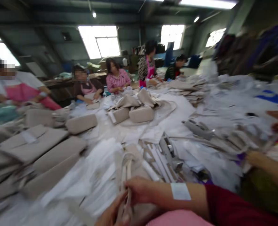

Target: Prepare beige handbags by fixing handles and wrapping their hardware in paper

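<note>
A beige bag (139, 171) lies close in front of me at the bottom centre, with a thin strap (127, 166) running along its edge. My right hand (140, 190) reaches in from the right with a white patch on the wrist, its fingers closed on the strap. From below, my left hand (112, 208) is closed around the same strap, a little nearer to me. Some of its fingers are blurred and cut off by the lower edge. White wrapping sheets (98, 169) lie crumpled left of the bag.
Stacked beige bags (56, 160) fill the left side; more bags (141, 114) sit mid-table. A grey tool (169, 152) lies beyond my right hand, among pale strips (156, 160). Several co-workers sit or stand around the table; one co-worker's arm (258, 160) reaches in at right.
</note>
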